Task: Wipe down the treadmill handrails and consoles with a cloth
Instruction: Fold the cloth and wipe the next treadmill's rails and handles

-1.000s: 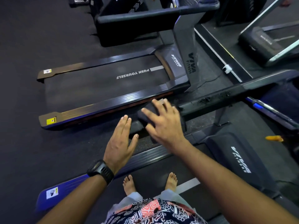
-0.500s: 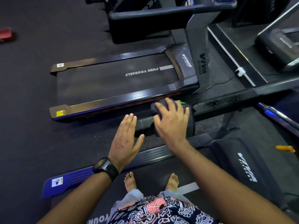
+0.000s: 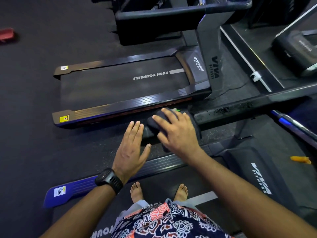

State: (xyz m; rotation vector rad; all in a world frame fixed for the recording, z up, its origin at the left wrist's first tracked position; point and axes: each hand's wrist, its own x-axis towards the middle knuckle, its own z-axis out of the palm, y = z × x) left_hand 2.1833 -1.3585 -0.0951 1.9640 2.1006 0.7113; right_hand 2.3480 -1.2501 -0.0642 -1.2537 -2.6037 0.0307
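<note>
I stand barefoot on a treadmill belt. Its black left handrail (image 3: 240, 105) runs across the view and has worn, speckled patches. A dark cloth (image 3: 151, 122) is draped over the rail's near end. My right hand (image 3: 178, 133) lies on top of the cloth with fingers spread, pressing it onto the rail. Just left of the rail's end is my left hand (image 3: 132, 148), flat and open with a black watch on the wrist, holding nothing. The console of my treadmill is out of view.
A second treadmill (image 3: 120, 86) lies parallel beyond the handrail, with its grey upright (image 3: 209, 66) and dark console (image 3: 171, 16) above. My treadmill's motor cover (image 3: 257, 169) and blue side rail (image 3: 72, 191) flank my feet. An orange object (image 3: 300, 159) lies at right, a red one (image 3: 6, 34) on the floor far left.
The view has shifted a little. Both hands keep nearly the same places, the right on the cloth over the rail, the left flat beside it.
</note>
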